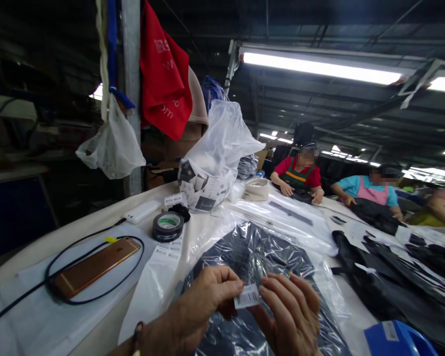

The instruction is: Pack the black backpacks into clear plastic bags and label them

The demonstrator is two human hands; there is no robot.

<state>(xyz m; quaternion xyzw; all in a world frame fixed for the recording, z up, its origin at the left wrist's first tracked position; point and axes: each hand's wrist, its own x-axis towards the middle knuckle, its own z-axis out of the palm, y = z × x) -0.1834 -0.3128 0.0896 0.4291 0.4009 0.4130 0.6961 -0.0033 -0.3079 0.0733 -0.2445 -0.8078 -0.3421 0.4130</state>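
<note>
1. hands, head view, near field: left hand (203, 301) closed narrow, thumb and forefinger pinching the left end of a barcode label (247, 296). right hand (292, 316) with fingers half curled, tips meeting the label's right end; its thumb is hidden, so a true pinch on that side cannot be told.
2. label, position: small white strip between the two hands, low centre of the view, held just above a clear bag (252, 247) with a dark folded garment inside. long axis runs left to right, rising slightly toward the right hand. both hands touch it; the left has the fuller hold.
3. clear bag, position: flat on the bench (40, 247), directly under and beyond the hands, its length running away from the person.
4. bench, left side: gold phone (94, 267) lying flat inside a loop of black cable (59, 262); white power bank (141, 211); black tape roll (167, 226) near the bag's far left corner.
5. bench, far centre: plastic sack of printed tags (211, 173), open at the top; beige tape roll (257, 189) just to its right.
6. bench, right side: heap of dark garments (393, 282); blue plastic item (396, 338) at the lower corner, cut off by the frame.
7. overhead: red cloth (165, 74) and a white carrier bag (113, 143) hanging from a post.
8. other people: one person in red (298, 175) and another person in teal (371, 190) across the bench, their hands on dark cloth, well apart from the label.
</note>
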